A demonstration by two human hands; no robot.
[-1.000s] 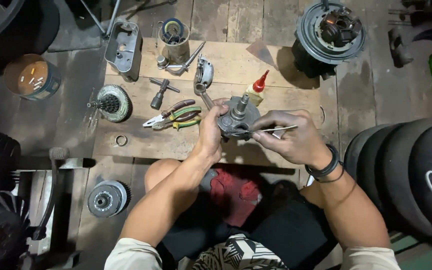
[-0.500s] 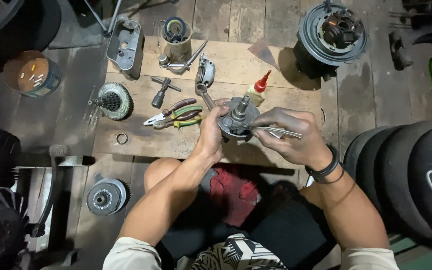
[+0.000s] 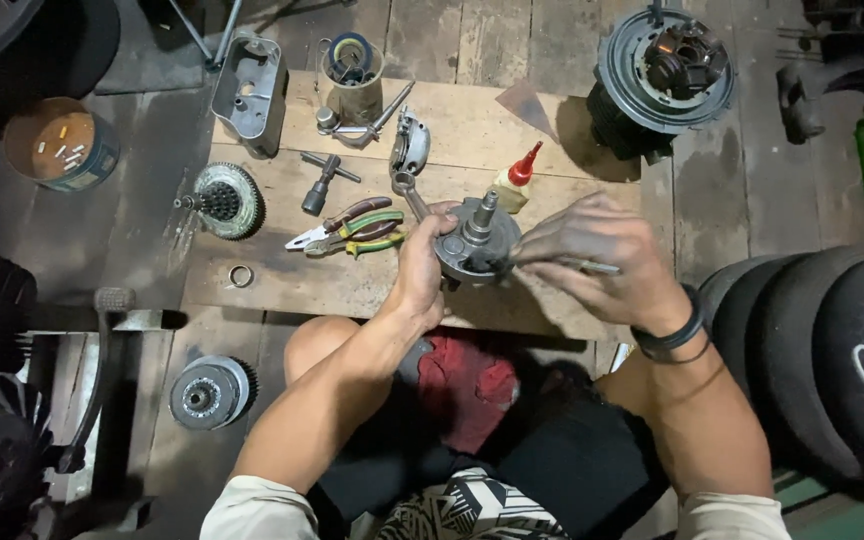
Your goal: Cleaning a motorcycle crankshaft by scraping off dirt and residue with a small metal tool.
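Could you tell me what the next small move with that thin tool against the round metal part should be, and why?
Probably ease the thin tool tip further into the round metal part: the right hand holds it level at the part's rim, while the left hand steadies the part.

Two pliers point(image 3: 352, 230), one glue bottle point(image 3: 515, 180) — four tyres point(image 3: 812, 340).

Left hand point(image 3: 420, 268) grips round metal crank part point(image 3: 474, 248), shaft up, above wooden counter point(image 3: 282, 285). Right hand point(image 3: 602, 262) pinches thin metal tool point(image 3: 592, 267) against part's rim. Pliers point(image 3: 352, 228) just left.
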